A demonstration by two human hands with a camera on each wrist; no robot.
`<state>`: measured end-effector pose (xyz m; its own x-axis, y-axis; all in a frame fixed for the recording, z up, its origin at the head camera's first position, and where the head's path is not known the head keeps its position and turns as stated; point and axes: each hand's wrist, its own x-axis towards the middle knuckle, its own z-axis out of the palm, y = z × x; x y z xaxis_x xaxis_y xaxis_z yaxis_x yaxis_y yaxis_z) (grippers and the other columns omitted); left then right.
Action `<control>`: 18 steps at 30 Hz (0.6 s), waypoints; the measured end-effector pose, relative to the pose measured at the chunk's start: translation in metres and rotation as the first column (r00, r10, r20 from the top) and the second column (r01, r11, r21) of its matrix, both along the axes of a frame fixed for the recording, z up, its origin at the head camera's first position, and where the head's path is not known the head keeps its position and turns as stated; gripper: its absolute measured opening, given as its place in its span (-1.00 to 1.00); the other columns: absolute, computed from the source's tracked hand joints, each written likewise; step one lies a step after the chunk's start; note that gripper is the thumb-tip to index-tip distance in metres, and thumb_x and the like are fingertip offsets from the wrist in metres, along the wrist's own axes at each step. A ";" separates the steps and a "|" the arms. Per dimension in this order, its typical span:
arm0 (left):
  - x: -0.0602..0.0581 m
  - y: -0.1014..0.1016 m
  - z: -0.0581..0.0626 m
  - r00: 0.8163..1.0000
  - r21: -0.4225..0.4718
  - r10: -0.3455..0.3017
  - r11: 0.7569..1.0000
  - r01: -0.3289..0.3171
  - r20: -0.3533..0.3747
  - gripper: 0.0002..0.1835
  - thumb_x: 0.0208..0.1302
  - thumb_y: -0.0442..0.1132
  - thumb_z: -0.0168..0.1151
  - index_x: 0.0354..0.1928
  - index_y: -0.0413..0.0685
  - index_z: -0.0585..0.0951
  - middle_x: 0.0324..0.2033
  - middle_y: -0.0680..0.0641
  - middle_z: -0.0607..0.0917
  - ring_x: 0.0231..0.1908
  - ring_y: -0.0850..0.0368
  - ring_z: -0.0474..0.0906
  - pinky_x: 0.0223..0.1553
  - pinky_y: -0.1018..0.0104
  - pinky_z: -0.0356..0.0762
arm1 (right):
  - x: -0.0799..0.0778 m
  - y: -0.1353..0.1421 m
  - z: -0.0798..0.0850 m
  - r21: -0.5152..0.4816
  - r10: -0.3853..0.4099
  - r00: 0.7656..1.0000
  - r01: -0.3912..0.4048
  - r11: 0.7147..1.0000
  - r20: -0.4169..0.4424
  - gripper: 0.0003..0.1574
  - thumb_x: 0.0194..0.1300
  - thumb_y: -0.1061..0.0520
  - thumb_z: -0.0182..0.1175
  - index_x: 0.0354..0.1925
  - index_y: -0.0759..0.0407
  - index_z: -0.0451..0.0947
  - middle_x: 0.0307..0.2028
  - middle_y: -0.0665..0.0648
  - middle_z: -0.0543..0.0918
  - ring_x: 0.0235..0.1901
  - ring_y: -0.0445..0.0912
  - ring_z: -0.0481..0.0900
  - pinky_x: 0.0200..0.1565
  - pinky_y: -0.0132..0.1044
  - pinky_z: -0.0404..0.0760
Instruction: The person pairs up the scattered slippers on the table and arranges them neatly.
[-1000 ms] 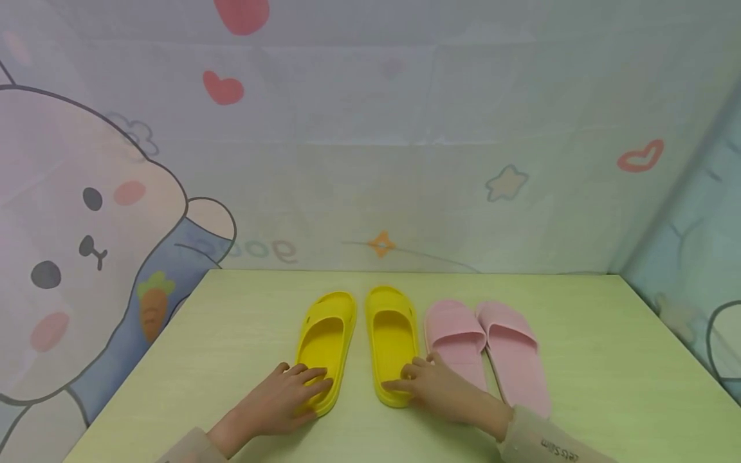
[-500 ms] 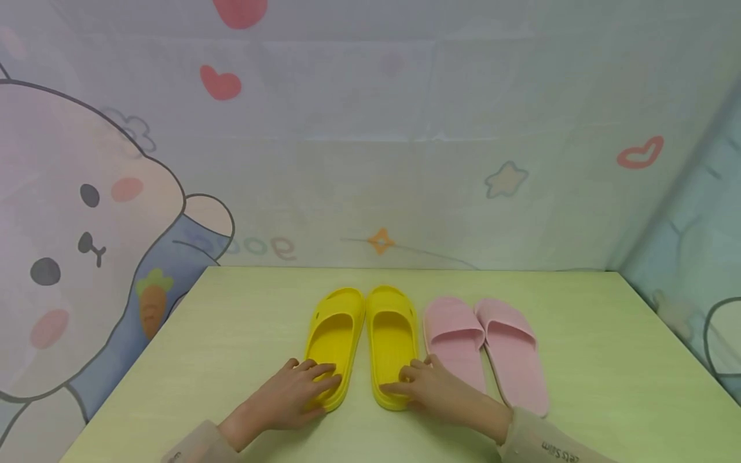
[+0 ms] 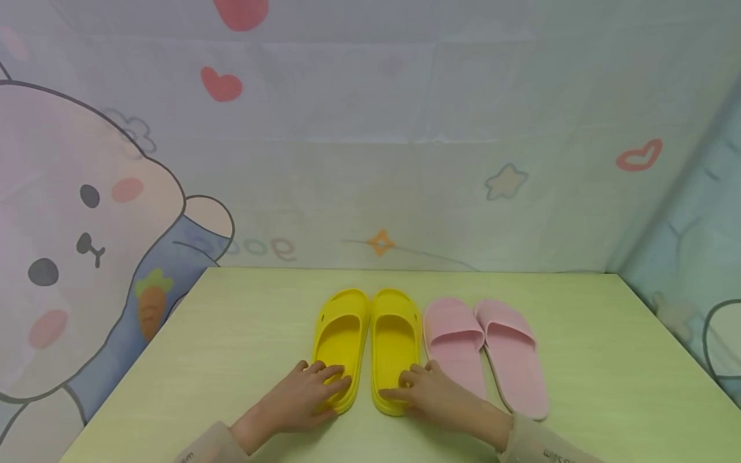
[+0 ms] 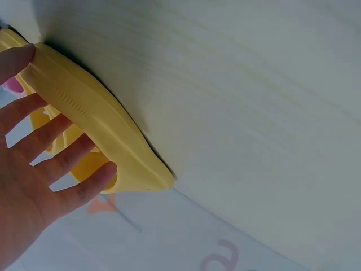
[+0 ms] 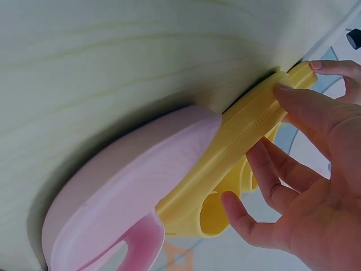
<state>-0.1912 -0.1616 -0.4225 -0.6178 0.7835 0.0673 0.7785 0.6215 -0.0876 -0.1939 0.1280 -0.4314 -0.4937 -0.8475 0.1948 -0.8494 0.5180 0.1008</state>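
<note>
A pair of yellow slippers lies side by side on the table, toes pointing away. Their toe ends touch, while a narrow gap widens toward the heels. My left hand (image 3: 303,399) grips the left yellow slipper (image 3: 346,307) near its heel, with thumb against the outer side and fingers over the rim. On the right yellow slipper (image 3: 395,303), my right hand (image 3: 437,400) holds the heel part the same way. The left wrist view shows the left slipper's outer side (image 4: 96,113) under the spread fingers. Part of each heel is hidden by the hands.
A left pink slipper (image 3: 454,316) stands close beside the right yellow slipper, and a right pink slipper (image 3: 512,360) lies angled next to it. Behind the pale green table (image 3: 608,360) hangs a printed cloth (image 3: 359,96); another cloth (image 3: 703,225) is at the right.
My left hand has moved the left yellow slipper rightward until its toe meets the right one. The right yellow slipper has shifted slightly right; the pink pair stays about where it was.
</note>
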 end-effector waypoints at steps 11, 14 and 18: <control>0.007 0.005 -0.001 1.000 -0.011 -0.006 1.000 0.006 -0.025 -0.54 0.31 -0.04 0.37 0.21 0.04 0.59 0.13 -0.12 0.67 -0.06 -0.09 0.61 -0.14 -0.05 0.59 | 0.003 0.005 -0.001 -0.016 0.011 1.000 -0.012 1.000 -0.019 -0.47 0.21 0.10 0.44 0.13 -0.31 0.69 -0.23 -0.06 0.63 -0.29 -0.21 0.47 -0.30 -0.43 0.12; 0.009 0.006 -0.001 1.000 -0.014 -0.003 1.000 0.003 -0.020 -0.54 0.30 -0.05 0.37 0.21 0.04 0.59 0.12 -0.12 0.67 -0.07 -0.08 0.61 -0.15 -0.04 0.58 | 0.003 0.007 -0.002 -0.015 0.017 1.000 -0.017 1.000 -0.020 -0.47 0.20 0.08 0.45 0.12 -0.32 0.69 -0.23 -0.07 0.62 -0.27 -0.22 0.48 -0.29 -0.43 0.13; 0.010 0.006 0.000 1.000 -0.018 0.001 1.000 -0.002 -0.015 -0.54 0.30 -0.06 0.37 0.21 0.04 0.59 0.12 -0.11 0.67 -0.08 -0.07 0.61 -0.14 -0.02 0.58 | 0.003 0.008 -0.003 -0.023 0.026 0.999 -0.027 0.999 -0.025 -0.47 0.19 0.08 0.46 0.13 -0.33 0.69 -0.22 -0.08 0.63 -0.26 -0.22 0.48 -0.29 -0.42 0.15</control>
<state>-0.1809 -0.1554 -0.4230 -0.6180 0.7837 0.0624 0.7760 0.6208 -0.1110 -0.1906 0.1360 -0.4343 -0.4661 -0.8552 0.2266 -0.8603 0.4979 0.1095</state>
